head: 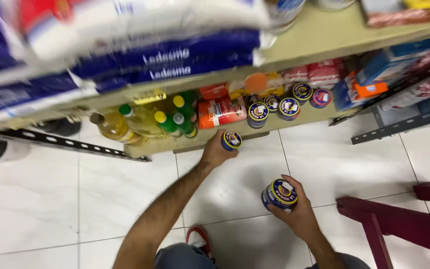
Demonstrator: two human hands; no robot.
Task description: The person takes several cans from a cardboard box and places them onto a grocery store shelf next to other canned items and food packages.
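Left hand (216,152) closed round small blue-and-yellow round tin (231,140) near low shelf edge (155,145), right hand (297,211) clasped stack of matching tins (279,195).

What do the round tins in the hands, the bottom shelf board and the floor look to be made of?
The tin in the left hand and the stack in the right hand look like metal cans, with glossy printed blue and yellow lids. The shelf board looks like matte beige painted metal or laminate; I can't tell which. The floor looks like glazed white tile, with grout lines and reflections.
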